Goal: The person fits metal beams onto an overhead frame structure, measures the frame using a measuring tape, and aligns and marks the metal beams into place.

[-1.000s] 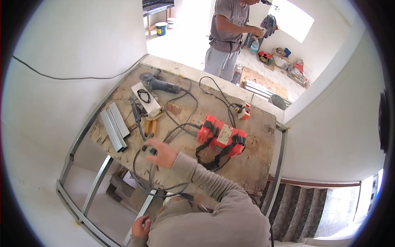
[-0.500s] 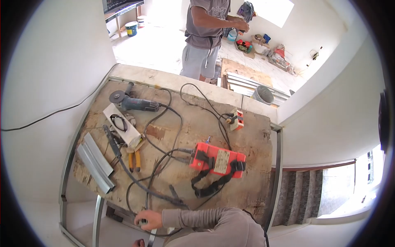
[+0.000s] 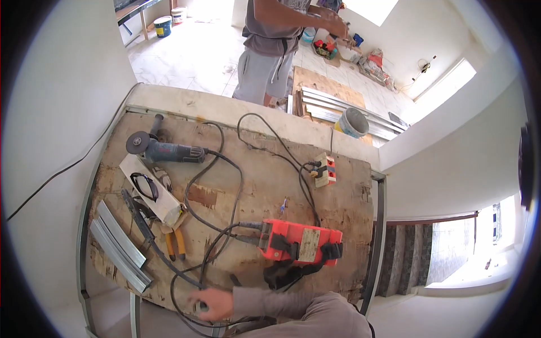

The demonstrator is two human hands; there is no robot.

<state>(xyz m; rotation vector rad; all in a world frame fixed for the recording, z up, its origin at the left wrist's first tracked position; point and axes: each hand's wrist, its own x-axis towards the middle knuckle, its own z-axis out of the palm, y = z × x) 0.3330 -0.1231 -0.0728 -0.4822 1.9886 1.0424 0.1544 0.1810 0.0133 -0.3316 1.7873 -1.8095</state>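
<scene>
A red machine (image 3: 303,242) with a black strap (image 3: 282,275) sits on a worn wooden board (image 3: 270,188). Nearer the viewer and left of it is the wearer's right hand (image 3: 213,305), blurred at the board's edge among black cables (image 3: 169,263). Its fingers are curled, with something small and dark beside them; I cannot tell whether they grip it. The left hand is out of view.

Left of the red machine lies a long white box (image 3: 149,190), a black loop-shaped item (image 3: 144,186) on top; its inside is hidden. Pliers with orange handles (image 3: 175,245) are partly covered at its near end.

Beyond the red machine, past the board, stands a grey bucket (image 3: 345,127), its contents hard to make out. Farther away, a round tub (image 3: 324,57) holds red and green items too small to identify. Far to the left stands a dark blue pail (image 3: 163,28), its contents unclear. Another person (image 3: 267,62), also beyond the machine, is cut off by the top edge; what their hands hold is unclear.
</scene>
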